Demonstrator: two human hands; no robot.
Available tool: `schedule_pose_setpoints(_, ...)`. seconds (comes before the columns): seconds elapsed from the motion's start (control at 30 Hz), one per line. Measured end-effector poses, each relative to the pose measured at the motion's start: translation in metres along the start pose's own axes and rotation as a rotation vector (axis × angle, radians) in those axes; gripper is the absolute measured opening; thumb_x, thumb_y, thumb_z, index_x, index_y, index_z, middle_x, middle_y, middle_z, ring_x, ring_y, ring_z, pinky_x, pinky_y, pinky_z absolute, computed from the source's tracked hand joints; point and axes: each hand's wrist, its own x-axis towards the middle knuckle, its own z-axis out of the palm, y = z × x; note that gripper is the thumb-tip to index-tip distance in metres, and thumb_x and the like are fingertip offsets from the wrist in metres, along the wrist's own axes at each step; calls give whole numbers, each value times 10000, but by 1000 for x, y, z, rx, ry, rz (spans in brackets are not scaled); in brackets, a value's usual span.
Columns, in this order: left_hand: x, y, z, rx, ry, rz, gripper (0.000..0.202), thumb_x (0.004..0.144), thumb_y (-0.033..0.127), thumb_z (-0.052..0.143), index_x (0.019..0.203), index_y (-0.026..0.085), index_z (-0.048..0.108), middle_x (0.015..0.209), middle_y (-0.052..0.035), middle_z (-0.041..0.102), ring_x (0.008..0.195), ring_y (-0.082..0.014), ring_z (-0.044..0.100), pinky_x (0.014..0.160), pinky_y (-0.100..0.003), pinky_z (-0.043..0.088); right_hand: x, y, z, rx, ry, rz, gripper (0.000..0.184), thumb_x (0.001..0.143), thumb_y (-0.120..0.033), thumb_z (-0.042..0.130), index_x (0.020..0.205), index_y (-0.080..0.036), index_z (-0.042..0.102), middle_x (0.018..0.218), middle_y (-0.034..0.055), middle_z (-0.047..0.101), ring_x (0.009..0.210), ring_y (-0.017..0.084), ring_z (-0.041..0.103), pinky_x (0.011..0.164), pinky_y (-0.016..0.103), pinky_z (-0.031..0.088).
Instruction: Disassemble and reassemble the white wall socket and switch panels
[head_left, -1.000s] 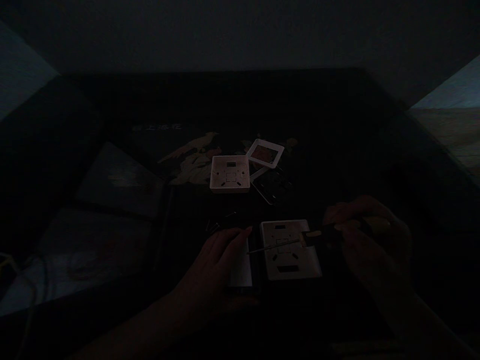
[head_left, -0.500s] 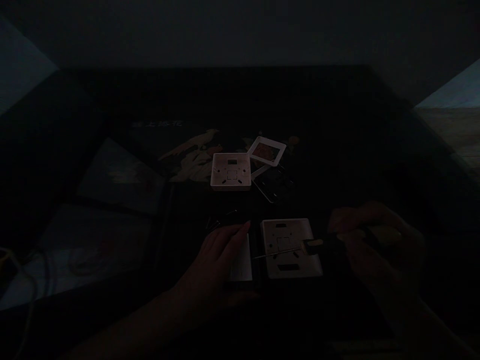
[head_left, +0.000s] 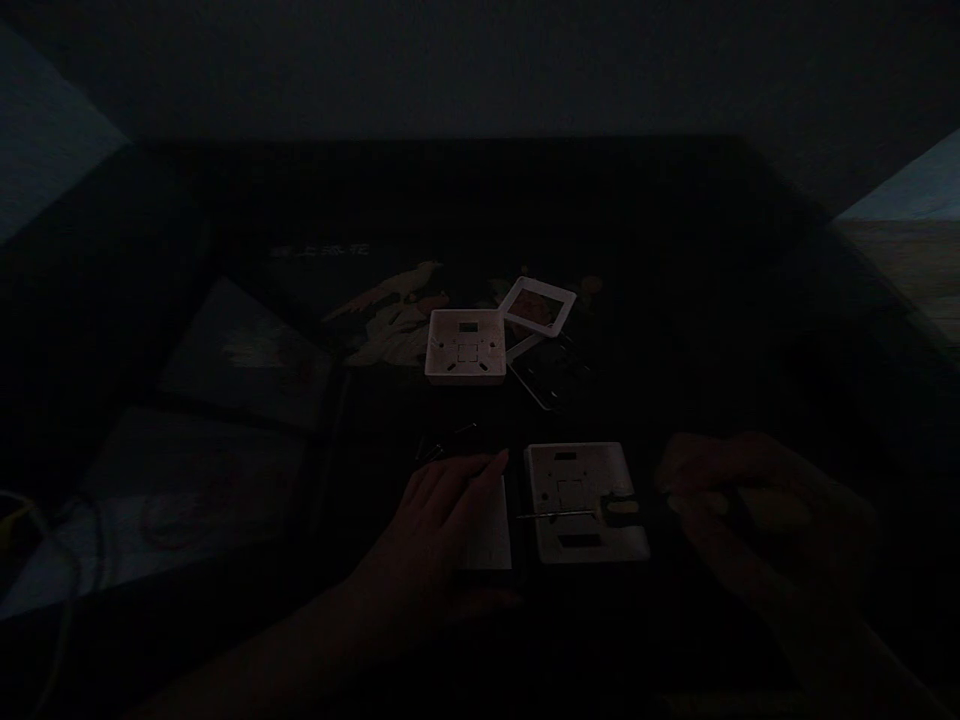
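The picture is very dark. My left hand (head_left: 442, 515) is wrapped over a white panel with a dark edge (head_left: 489, 545), its fingers along the far side and its thumb near the front. My right hand (head_left: 757, 520) is closed round a screwdriver (head_left: 621, 508), whose thin shaft points left. The shaft passes above a white square mounting box (head_left: 551, 545) lying on the table, and its tip is beside the panel's right edge. I cannot tell whether the tip touches the panel. Several small screws (head_left: 431, 452) lie just beyond my left hand.
Another white mounting box (head_left: 466, 362) stands farther back. Right of it lie a white frame (head_left: 561, 312) and a dark plate with a pale edge (head_left: 536, 380), partly overlapping. A cable (head_left: 71, 580) hangs at the left. The dark tabletop (head_left: 405, 275) bears a bird picture.
The view has shifted slightly, so the table things appear a little lower and to the right. The screwdriver's shaft lies more level. My left hand keeps its hold on the panel.
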Motion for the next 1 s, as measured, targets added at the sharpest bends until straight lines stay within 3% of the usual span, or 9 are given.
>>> schedule_pose_setpoints(0.17, 3, 3, -3, 91, -21, 46, 1199, 723, 487, 831, 1571, 229, 23, 1455, -190, 476, 1297, -391, 455, 1031, -592, 407, 4, -3, -1, -26, -60, -120, 151, 713, -133, 627, 780, -264, 593, 631, -42, 685, 511, 120, 675, 483, 189, 524)
schedule_pose_setpoints(0.63, 4, 3, -6, 92, -33, 49, 1170, 732, 491, 823, 1560, 236, 38, 1446, -193, 486, 1271, -393, 484, 992, -574, 432, 0, 5, 0, -12, -109, -29, 162, 751, -128, 638, 819, -270, 604, 683, -44, 690, 537, 114, 661, 501, 187, 511)
schedule_pose_setpoints(1.0, 3, 1, -4, 61, 7, 44, 1089, 726, 458, 833, 1537, 237, 141, 1452, -178, 486, 1284, -370, 462, 1010, -557, 412, 1, 10, 0, 53, -140, 63, 156, 776, -130, 638, 836, -270, 605, 698, -64, 685, 547, 84, 647, 505, 133, 487)
